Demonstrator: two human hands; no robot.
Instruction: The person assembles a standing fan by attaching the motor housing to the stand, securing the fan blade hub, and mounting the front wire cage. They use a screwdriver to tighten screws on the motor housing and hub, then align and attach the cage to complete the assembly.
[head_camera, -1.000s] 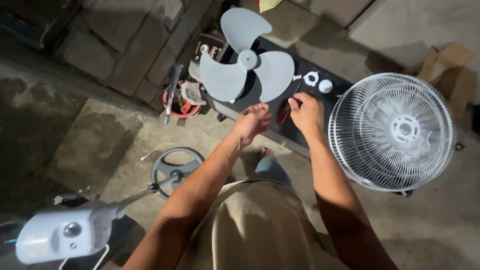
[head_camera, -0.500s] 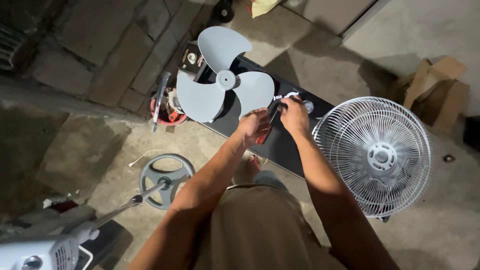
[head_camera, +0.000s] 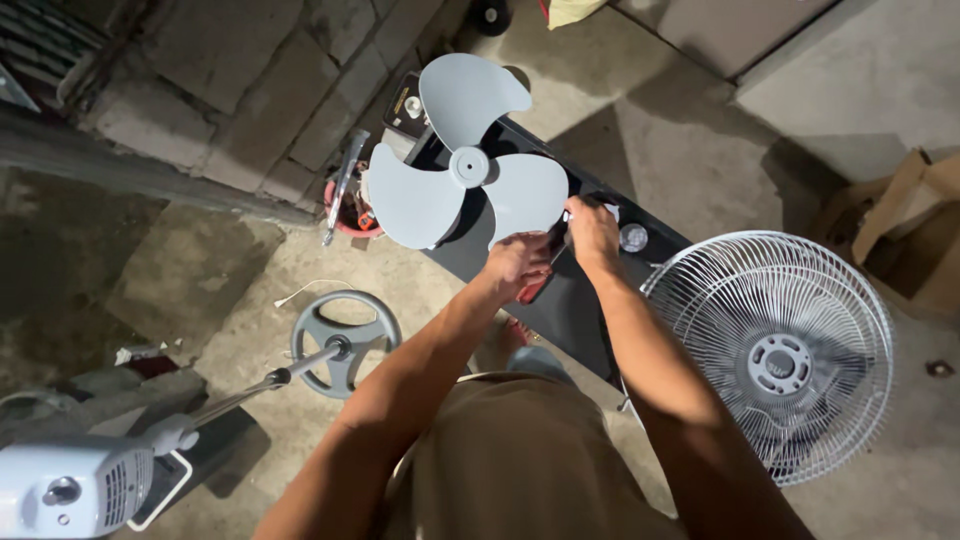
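My left hand (head_camera: 517, 262) is closed around a red-handled screwdriver (head_camera: 536, 289) above a black board (head_camera: 570, 310). My right hand (head_camera: 592, 228) pinches the screwdriver's thin shaft near its upper end, right beside the left hand. A grey three-blade fan propeller (head_camera: 465, 168) lies on the board just left of both hands. A small round white cap (head_camera: 633, 237) sits on the board to the right of my right hand.
A white wire fan grille (head_camera: 775, 350) lies on the concrete floor at the right. A grey round fan base (head_camera: 345, 340) with its pole leads to the white motor housing (head_camera: 70, 490) at lower left. A red bowl of tools (head_camera: 345, 210) and a cardboard box (head_camera: 920, 235) stand nearby.
Both hands have drawn together over the board, and the screwdriver has gone from the right hand alone to being held by both. The view shifted slightly.
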